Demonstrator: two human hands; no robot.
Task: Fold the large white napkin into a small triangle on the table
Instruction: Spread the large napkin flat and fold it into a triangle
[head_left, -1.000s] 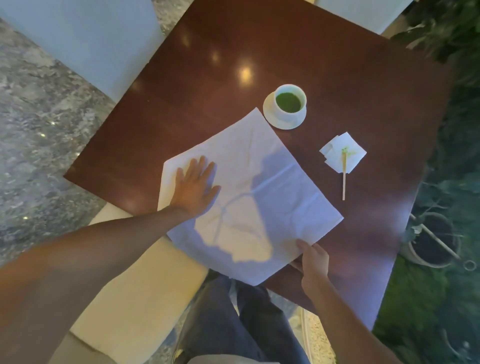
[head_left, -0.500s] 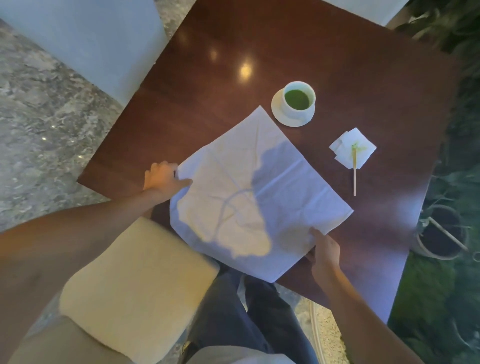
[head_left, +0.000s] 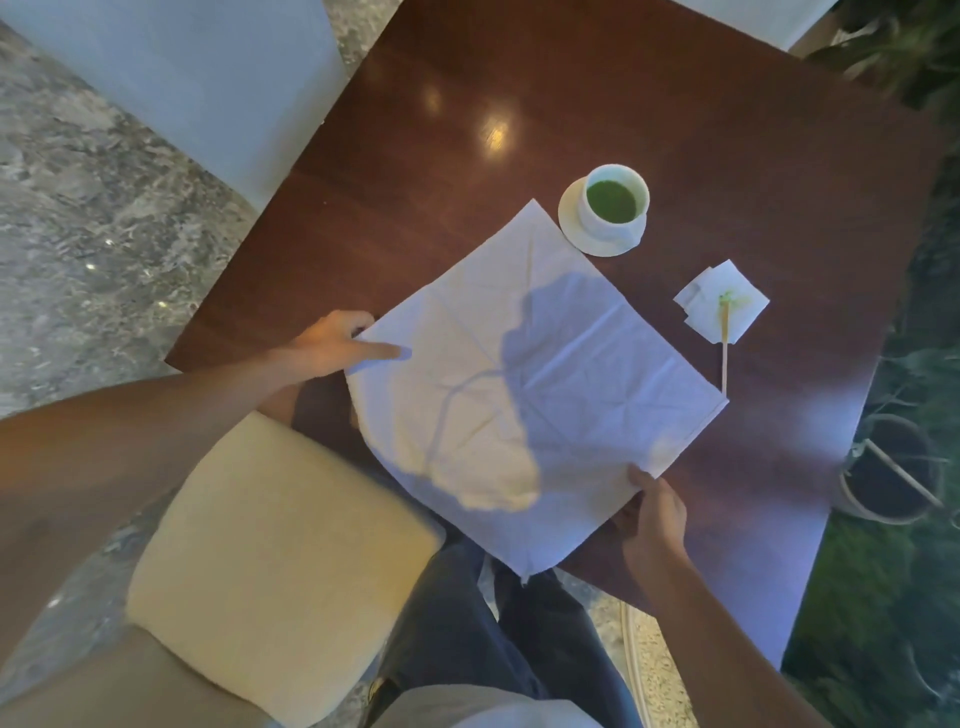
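The napkin (head_left: 519, 374) is spread as a diamond on the desk (head_left: 571, 104), its nine o'clock corner pinched by the left hand (head_left: 332, 343) and its four o'clock edge clamped by the right hand (head_left: 652, 519), three o'clock corner directly opposite.

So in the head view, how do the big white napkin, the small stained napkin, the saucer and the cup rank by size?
Largest to smallest as they look:
1. large white napkin
2. small stained napkin and saucer, too alike to separate
3. cup
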